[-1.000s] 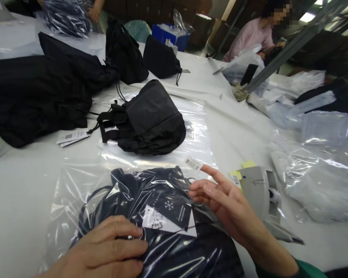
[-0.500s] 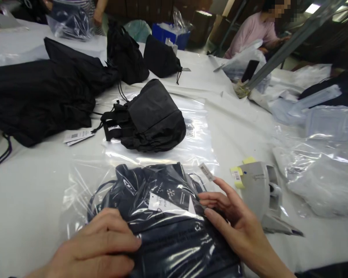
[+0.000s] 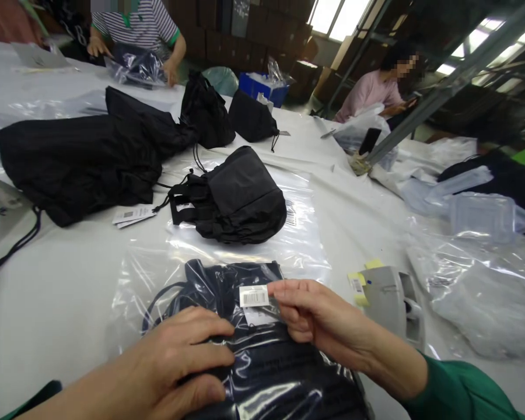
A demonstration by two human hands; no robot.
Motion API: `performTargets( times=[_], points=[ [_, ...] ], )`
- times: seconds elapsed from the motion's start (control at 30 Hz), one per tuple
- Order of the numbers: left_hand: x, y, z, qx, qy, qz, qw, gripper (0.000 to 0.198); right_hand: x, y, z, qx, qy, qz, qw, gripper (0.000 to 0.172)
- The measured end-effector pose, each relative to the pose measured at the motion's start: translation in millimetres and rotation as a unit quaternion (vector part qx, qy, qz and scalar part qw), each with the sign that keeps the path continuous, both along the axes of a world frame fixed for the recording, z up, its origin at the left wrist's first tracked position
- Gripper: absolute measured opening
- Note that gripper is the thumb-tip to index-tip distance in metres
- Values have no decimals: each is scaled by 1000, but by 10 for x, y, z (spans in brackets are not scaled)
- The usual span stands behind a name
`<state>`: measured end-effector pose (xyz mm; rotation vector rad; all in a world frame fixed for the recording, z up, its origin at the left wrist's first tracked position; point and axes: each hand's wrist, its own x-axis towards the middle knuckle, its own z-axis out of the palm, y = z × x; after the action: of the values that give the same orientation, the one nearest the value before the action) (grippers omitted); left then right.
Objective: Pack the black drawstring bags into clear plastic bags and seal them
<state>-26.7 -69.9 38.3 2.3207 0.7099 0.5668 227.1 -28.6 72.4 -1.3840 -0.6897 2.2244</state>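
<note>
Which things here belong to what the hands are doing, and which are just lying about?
In the job:
Barcode label, at the right hand's fingertips
Wrapped bag, under the left hand
Perhaps the grey device, bearing another barcode

Seemingly lying about:
Black backpack
Blue box
Clear plastic

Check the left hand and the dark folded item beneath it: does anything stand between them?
Yes: the clear plastic bag encloses the dark folded item, so its film lies between that and the left hand. Nothing else is visible between them.
</note>
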Motion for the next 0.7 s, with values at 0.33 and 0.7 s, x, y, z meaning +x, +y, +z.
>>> performTargets(
  times=[0.33,0.7],
  points=[
    [-21,36,-19,1,16,-30,999,24,-92,80,-138,-69,-60,15,996,14],
    [70,284,-126,-96,103,-26,990,57,-82,102,-233,-56,-132,61,988,22]
  ],
)
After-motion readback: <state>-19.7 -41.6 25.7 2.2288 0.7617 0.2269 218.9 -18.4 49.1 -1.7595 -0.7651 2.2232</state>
